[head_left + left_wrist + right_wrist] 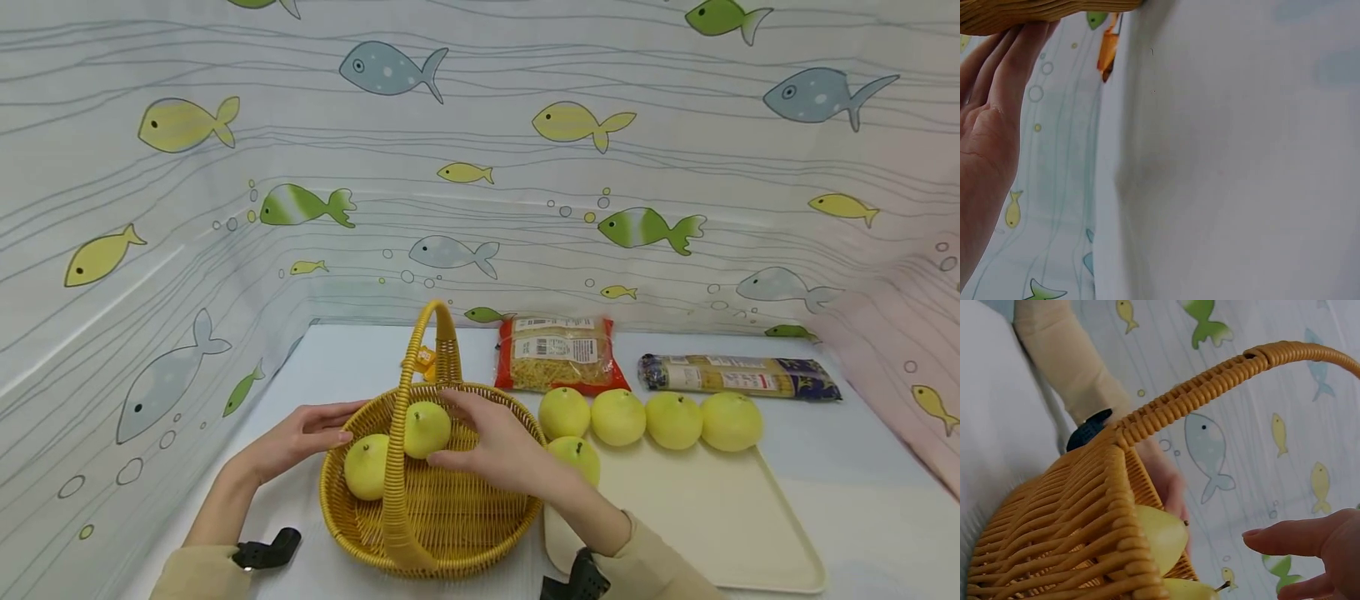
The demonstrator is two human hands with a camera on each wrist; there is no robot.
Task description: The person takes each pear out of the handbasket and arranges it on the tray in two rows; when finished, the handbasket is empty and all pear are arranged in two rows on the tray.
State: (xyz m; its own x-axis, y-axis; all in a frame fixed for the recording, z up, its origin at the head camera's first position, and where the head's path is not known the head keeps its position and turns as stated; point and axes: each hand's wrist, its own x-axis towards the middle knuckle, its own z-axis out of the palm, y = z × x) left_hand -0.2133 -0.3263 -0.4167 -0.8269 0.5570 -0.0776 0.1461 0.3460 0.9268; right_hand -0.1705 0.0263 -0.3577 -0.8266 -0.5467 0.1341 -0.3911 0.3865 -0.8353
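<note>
While the left hand (298,437) touches the basket (468,512) with straight fingers, the right hand (501,440) spreads, empty, near a pear (430,432) inside it. Probably firm yet bruisable, the pear wants gentle cupping round its sides.

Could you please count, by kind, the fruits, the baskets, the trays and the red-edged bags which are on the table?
Yellow-green fruits: 7
Basket: 1
Tray: 1
Red-edged bag: 1
Total: 10
</note>
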